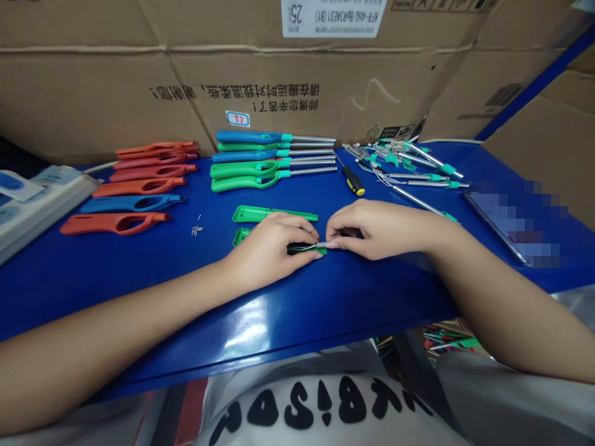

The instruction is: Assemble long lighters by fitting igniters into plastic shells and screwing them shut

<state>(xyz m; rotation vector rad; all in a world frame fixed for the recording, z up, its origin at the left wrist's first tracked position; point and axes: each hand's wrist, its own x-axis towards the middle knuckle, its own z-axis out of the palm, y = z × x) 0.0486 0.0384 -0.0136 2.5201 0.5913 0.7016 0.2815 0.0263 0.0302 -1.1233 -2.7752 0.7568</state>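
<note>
Though partly visible, green casing (241, 236) under left hand (274, 244)

A white power strip (44, 207) lies left, a phone (509, 224) right, and printed cardboard (260, 68) stands behind.

Reaching in from the left edge with bare left forearm (153, 316); holding left hand (274, 246) palm down, with fingers (300, 232) opposed to thumb. Reaching in from the right with bare right forearm (493, 291), angled at the wrist (441, 236); pinching with right hand (367, 217), close beside the left.
</note>
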